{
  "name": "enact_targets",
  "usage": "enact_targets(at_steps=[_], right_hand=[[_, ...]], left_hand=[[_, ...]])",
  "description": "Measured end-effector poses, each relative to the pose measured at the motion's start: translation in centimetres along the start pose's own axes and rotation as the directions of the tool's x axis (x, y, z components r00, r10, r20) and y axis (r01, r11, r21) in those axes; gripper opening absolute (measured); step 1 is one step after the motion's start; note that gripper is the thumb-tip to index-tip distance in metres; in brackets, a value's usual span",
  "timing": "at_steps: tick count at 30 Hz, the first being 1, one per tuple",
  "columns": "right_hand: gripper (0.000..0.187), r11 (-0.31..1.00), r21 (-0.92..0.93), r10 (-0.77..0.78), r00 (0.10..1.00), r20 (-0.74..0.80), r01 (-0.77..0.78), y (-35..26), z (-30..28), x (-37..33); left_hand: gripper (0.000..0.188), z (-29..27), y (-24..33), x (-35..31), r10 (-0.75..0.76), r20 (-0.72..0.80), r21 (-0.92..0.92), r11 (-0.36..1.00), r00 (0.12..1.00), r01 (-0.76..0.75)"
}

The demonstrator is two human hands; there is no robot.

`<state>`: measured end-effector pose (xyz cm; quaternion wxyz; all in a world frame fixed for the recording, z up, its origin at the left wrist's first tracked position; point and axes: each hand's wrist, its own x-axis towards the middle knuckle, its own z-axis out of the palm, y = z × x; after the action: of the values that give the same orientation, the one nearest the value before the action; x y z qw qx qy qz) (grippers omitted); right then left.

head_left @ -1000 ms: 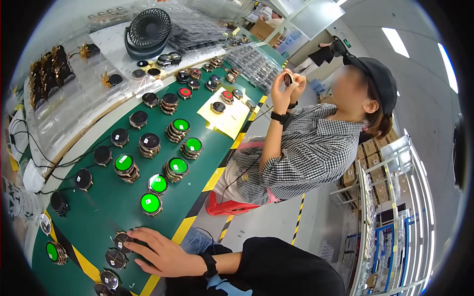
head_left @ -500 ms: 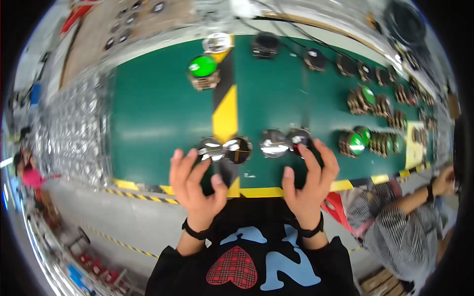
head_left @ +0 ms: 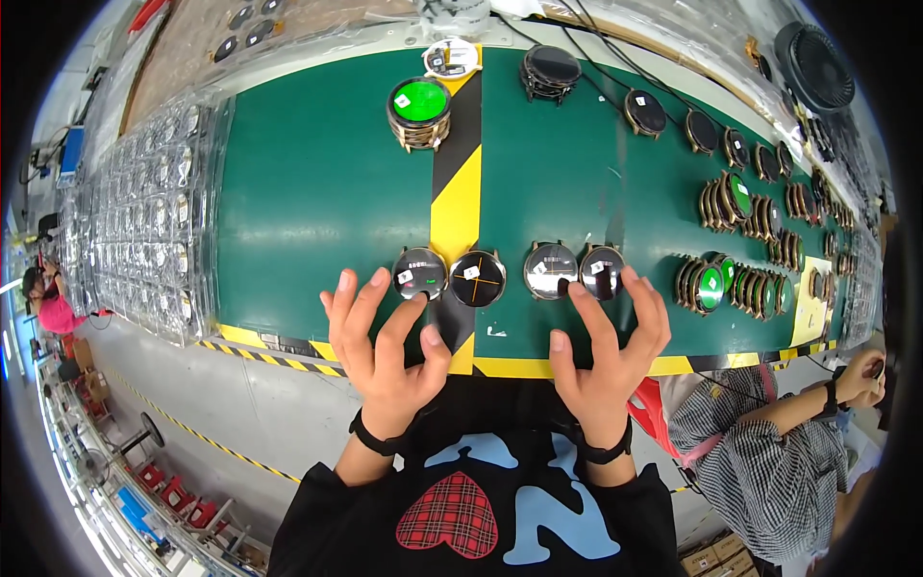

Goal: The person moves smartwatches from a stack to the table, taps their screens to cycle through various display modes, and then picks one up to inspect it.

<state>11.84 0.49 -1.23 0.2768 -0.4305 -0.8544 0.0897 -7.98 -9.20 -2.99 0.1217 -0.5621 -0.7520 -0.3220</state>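
Several round watch heads lie face up in a row before me on the green table. My left hand (head_left: 389,351) is open, fingers spread, its index fingertip at the near edge of the leftmost watch head (head_left: 415,273). Right beside that one is a dark watch head (head_left: 478,291) showing an orange cross. Over a gap to the right lies a bright, reflective watch head (head_left: 546,260), next to a darker watch head (head_left: 593,260). My right hand (head_left: 608,361) is also open, its index fingertip at the near side where these two meet. Each carries a small white sticker.
A stack of watch heads with a green screen on top (head_left: 420,100) stands farther back, near a white round part (head_left: 452,58). Rows of stacked watch heads (head_left: 721,202) fill the right side. Clear plastic trays (head_left: 144,221) lie left. A person in checked clothing (head_left: 769,452) sits at right.
The view has shifted slightly and sharpened. Both hands stay by the same watch heads with only small finger movements. The left watch head's screen now shows small lit marks.
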Motion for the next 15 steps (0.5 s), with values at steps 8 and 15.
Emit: enact_targets(at_steps=[8, 15], right_hand=[[0.035, 0.999, 0.041, 0.035, 0.998, -0.05, -0.032, 0.63, 0.29, -0.71], [0.037, 1.0, 0.024, 0.012, 1.0, -0.024, -0.011, 0.49, 0.2, -0.44]], left_hand=[[0.029, 0.09, 0.32, 0.42, 0.028, 0.024, 0.021, 0.999, 0.999, -0.028], [0.029, 0.03, 0.13, 0.17, -0.002, 0.046, 0.013, 1.0, 0.999, 0.001]])
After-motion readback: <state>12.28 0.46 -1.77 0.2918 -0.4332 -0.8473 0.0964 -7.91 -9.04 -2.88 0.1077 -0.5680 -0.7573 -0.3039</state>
